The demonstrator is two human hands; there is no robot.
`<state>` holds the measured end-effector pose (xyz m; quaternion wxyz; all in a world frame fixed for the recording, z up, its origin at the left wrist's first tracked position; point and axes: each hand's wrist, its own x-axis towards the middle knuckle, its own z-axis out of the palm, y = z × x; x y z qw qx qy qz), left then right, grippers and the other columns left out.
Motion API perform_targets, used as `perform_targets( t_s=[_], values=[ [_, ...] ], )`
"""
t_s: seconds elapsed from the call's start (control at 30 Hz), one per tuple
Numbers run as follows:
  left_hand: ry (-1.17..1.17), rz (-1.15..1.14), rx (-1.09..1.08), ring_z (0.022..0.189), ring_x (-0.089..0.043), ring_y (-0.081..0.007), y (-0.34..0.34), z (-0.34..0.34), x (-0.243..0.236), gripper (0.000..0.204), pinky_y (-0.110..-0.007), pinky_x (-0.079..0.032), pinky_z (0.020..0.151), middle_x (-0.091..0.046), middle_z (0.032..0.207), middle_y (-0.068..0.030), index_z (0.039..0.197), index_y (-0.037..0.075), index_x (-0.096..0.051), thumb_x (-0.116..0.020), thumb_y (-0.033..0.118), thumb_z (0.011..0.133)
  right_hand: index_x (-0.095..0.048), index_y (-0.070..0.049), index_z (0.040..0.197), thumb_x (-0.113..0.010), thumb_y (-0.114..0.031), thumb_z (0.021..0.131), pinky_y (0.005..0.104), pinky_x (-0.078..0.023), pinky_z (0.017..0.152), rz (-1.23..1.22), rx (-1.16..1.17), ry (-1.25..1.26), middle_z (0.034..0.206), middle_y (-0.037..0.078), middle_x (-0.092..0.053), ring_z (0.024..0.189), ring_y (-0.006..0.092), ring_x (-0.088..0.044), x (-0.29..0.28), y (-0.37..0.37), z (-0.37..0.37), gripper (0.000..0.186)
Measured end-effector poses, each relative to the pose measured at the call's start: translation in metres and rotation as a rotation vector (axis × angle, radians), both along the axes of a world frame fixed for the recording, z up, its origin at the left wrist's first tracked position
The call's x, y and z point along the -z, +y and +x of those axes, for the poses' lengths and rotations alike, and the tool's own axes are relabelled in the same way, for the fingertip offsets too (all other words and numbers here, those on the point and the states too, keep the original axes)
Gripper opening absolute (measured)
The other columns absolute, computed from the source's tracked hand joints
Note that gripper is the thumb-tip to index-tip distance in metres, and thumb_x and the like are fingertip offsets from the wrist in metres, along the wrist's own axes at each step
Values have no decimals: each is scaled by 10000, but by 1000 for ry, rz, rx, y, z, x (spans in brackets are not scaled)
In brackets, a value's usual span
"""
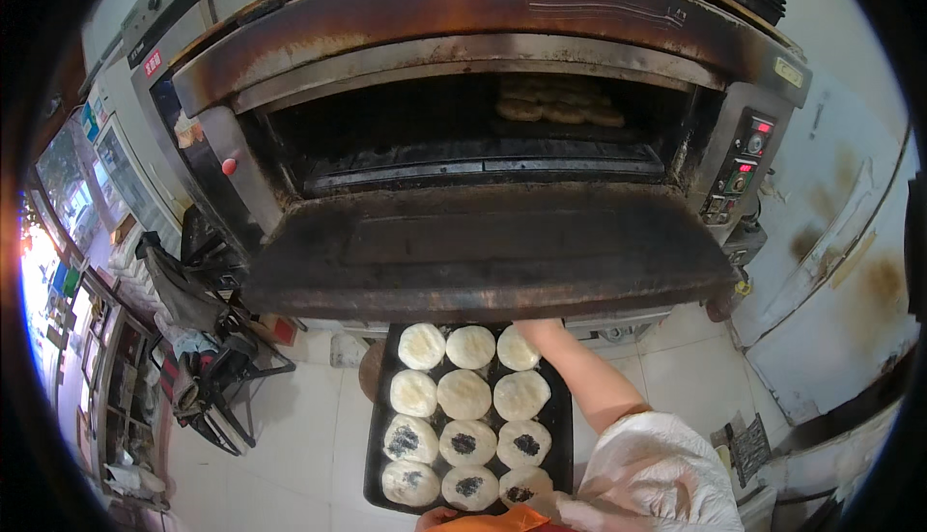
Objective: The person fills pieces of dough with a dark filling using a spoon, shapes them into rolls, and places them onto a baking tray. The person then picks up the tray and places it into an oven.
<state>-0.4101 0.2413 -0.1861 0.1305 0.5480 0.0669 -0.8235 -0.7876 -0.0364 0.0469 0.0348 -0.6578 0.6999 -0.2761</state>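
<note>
A black baking tray (372, 464) holds several round, flat, pale dough cakes (463, 394) in rows. The cakes in the two nearer rows carry dark seeds in their middles; those farther off look plain. My left hand (437, 517) is closed at the tray's near edge, partly cut off by the picture's lower rim. My right arm, in a white sleeve, stretches along the tray's right side. At the far right corner, my right hand (537, 330) is beside a plain cake, its fingers hidden under the lowered oven door (483, 252). Orange cloth (512, 518) lies at the near edge.
The oven (444, 35) stands open ahead, with browned cakes (555, 102) at the back right of its chamber. Its control panel (742, 170) is on the right. A folding chair (208, 368) with bags stands on the left of the tiled floor (290, 445). A round brown thing (371, 370) shows beside the tray.
</note>
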Motion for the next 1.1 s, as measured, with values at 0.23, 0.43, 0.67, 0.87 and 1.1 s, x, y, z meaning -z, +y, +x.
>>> perform_targets(
  t_s=[0.23,0.43,0.67,0.87,1.1],
  values=[
    [-8,-263,-15,969,-634,-346,13,41,31,314,-427,-521,908,-661,1053,-184,1070,-30,-604,-618,110,789,-588,19,1213,-708,-200,841,460,-457,958,203,432,-1235,1197,177,-631,1128,342,-583,82,128,3,449],
    [88,-572,-293,1005,-600,-307,-6,41,-136,334,-376,-482,911,-653,1051,-148,1038,-62,-596,-508,39,731,-640,79,944,-682,-44,725,395,-532,703,96,385,-1737,863,148,-673,763,273,-647,153,215,12,254],
    [162,-666,178,974,-634,-259,-42,34,-208,422,-395,-505,873,-667,1044,-107,1113,-40,-591,-555,27,698,-670,15,859,-619,-120,737,432,-544,724,-375,554,-1908,868,115,-683,762,283,-661,177,416,33,188],
    [380,-923,488,832,-579,-169,-32,-22,-291,295,-323,-463,715,-617,899,-52,986,-13,-584,-628,65,704,-569,-16,1240,-509,-222,825,471,-527,922,-586,654,-1912,1214,139,-634,1079,330,-628,106,536,91,468],
    [304,-923,153,888,-623,-242,-37,37,-272,329,-381,-499,760,-628,963,-147,1003,-116,-523,-617,-42,697,-574,60,1212,-573,-246,950,398,-517,874,-803,539,-1576,1157,160,-648,995,278,-651,1,473,106,404]
  ],
)
